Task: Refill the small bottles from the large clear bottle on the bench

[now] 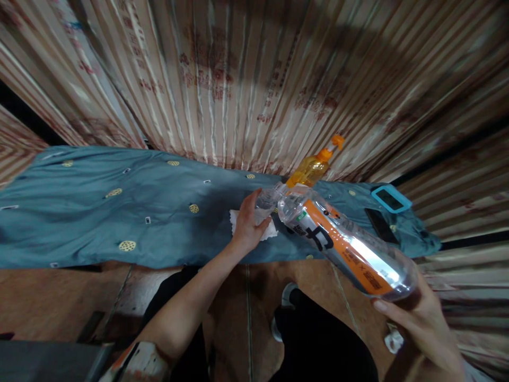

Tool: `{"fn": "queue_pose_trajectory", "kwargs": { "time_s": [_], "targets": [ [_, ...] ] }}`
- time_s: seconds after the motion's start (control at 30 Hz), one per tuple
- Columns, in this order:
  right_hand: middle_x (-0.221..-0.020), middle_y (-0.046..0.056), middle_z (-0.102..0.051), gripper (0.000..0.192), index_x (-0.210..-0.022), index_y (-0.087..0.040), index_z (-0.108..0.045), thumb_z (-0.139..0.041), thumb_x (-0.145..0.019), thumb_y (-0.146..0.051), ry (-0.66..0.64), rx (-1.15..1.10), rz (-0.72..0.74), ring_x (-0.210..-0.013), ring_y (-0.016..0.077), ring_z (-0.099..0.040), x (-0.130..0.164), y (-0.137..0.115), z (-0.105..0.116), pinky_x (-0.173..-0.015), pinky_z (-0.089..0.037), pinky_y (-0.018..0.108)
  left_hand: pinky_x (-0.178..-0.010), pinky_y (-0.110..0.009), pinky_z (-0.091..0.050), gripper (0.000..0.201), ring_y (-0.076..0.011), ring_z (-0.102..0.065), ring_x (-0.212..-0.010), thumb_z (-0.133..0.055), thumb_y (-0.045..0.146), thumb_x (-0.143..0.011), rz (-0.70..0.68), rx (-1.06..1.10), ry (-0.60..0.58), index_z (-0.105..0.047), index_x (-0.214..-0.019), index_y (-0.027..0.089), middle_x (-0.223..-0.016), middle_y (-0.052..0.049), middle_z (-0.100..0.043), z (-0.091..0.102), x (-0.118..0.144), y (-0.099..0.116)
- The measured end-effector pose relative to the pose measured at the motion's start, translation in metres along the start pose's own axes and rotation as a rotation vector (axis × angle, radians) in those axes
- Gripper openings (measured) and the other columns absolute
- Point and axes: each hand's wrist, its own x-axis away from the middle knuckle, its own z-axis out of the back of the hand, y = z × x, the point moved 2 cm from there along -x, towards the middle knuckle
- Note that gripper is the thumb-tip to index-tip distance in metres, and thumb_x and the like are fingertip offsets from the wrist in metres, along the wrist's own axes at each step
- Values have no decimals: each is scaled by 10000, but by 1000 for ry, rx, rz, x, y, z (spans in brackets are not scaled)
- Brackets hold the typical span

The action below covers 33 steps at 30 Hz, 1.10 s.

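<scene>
My right hand (427, 321) is closed around the base of a large clear plastic bottle (345, 244) with an orange and grey label. The bottle is tilted, its neck pointing to the upper left. At that end, my left hand (247, 225) curls around a small clear cup (267, 199). The bottle neck is right beside the cup; whether they touch, or liquid flows, I cannot tell. A white paper napkin (269, 231) lies on the cloth below my left hand. Just behind the cup stands an orange pump bottle (310, 170), its lower part hidden by the clear bottle.
A teal patterned cloth (167, 212) covers the long narrow table. On its right end are a blue-framed device (392, 199) and a dark phone-like slab (380, 225). Pleated curtains (238, 79) hang behind and at the right. Crumpled tissue (393, 339) lies on the floor.
</scene>
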Motion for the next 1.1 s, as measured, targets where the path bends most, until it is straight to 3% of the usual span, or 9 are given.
{"fn": "queue_pose_trajectory", "kwargs": {
  "time_s": [0.23, 0.43, 0.8, 1.1],
  "targets": [
    [-1217, 29, -732, 851, -1238, -333, -688, -928, -421, -352, -100, -7, 32, -1130, 279, -695, -5, -1, 4, -916, -554, 328, -1145, -508, -425, 738, -293, -515, -1366, -700, 253, -837, -7, -1, 0, -337, -1479, 261, -1485, -126, -521, 1, 1, 0],
    [-1268, -7, -715, 900, -1274, -355, -677, -933, -417, -262, -135, 47, 107, -1141, 219, -690, -11, -6, 8, -908, -499, 181, -1145, -503, -428, 725, -289, -513, -1365, -700, 256, -842, 11, -5, -7, -348, -1475, 250, -1482, -126, -521, 2, 1, 1],
    [-1163, -1, -747, 806, -1216, -379, -694, -925, -446, -416, -152, 91, 138, -1079, 267, -716, -13, -4, 3, -872, -573, 284, -1145, -496, -429, 741, -288, -515, -1363, -706, 235, -827, 17, 3, -6, -345, -1473, 247, -1483, -128, -523, 3, 1, 1],
    [-1167, -44, -752, 781, -1196, -400, -670, -920, -458, -351, -115, 23, 53, -1055, 215, -728, 3, -7, -7, -849, -574, 238, -1163, -496, -408, 727, -287, -503, -1372, -698, 212, -820, 47, 14, -14, -363, -1464, 239, -1480, -126, -522, 5, 0, 6]
  ]
}}
